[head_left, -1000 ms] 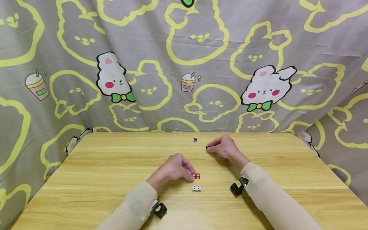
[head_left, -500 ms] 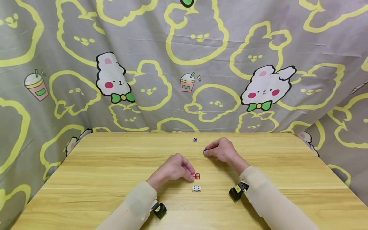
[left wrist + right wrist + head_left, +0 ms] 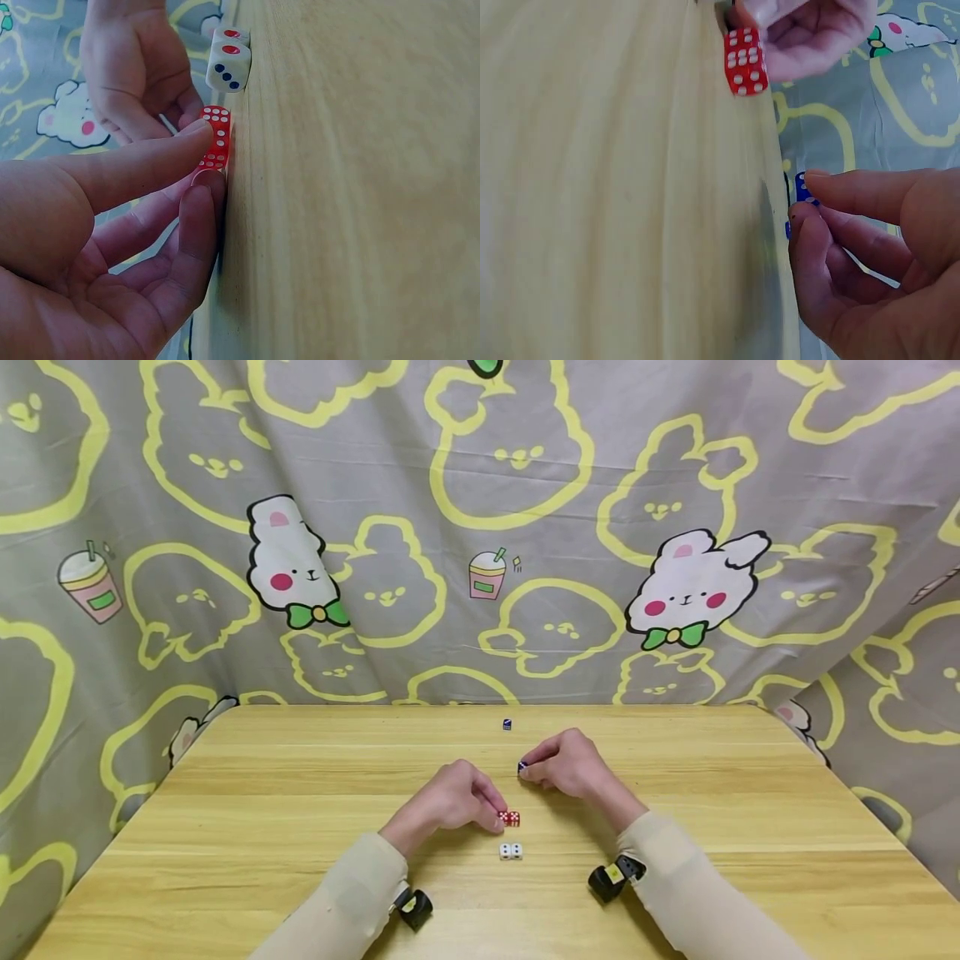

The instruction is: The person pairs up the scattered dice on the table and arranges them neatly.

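My left hand (image 3: 452, 797) pinches the left one of two red dice (image 3: 513, 819), which stand side by side on the table. In the left wrist view its thumb and fingertips partly cover that red die (image 3: 217, 139). Farther back and to the right, my right hand (image 3: 572, 767) holds a blue die (image 3: 804, 186) between thumb and fingertips, just above the table as far as I can tell. A second blue die (image 3: 507, 724) lies near the table's back edge. Two white dice (image 3: 511, 852) sit together on the near side of the red pair.
A light wooden table (image 3: 300, 827) spreads under both hands. Behind it hangs a grey curtain (image 3: 420, 485) with cartoon animals, meeting the back edge. Each wrist carries a small black camera, like the one (image 3: 415, 910) on the left.
My right hand has brought the blue die nearer and leftward, toward the red dice. The left hand has stayed at the red dice; the other blue die and the white pair have not moved.
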Motion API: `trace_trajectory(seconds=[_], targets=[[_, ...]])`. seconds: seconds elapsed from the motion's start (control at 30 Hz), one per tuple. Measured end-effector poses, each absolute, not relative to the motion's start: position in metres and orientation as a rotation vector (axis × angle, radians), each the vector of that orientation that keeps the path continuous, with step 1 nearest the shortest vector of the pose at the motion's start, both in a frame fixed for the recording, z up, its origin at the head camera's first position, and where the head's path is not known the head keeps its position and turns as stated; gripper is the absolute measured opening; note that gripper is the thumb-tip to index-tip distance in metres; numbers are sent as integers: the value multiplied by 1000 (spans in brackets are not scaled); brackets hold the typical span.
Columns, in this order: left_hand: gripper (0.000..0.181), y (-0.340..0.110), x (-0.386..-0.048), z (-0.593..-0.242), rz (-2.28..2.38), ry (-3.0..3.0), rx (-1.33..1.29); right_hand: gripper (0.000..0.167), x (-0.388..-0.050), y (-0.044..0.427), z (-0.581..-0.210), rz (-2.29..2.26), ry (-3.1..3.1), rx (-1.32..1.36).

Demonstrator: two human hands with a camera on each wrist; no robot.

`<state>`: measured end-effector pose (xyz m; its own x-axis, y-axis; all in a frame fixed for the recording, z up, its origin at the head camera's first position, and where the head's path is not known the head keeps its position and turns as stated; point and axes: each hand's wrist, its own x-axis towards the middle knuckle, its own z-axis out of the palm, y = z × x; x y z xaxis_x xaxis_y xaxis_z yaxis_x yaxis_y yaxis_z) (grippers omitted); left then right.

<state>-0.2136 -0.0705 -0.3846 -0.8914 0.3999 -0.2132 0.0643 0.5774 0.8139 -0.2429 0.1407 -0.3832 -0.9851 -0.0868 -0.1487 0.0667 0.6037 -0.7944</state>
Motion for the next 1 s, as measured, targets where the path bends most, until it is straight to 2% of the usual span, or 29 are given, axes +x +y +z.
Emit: trace_trajectory(seconds=[1.0], targets=[[16, -71, -215, -386, 1220, 2443, 360, 16, -229, 132, -392, -1311, 2605, -36]])
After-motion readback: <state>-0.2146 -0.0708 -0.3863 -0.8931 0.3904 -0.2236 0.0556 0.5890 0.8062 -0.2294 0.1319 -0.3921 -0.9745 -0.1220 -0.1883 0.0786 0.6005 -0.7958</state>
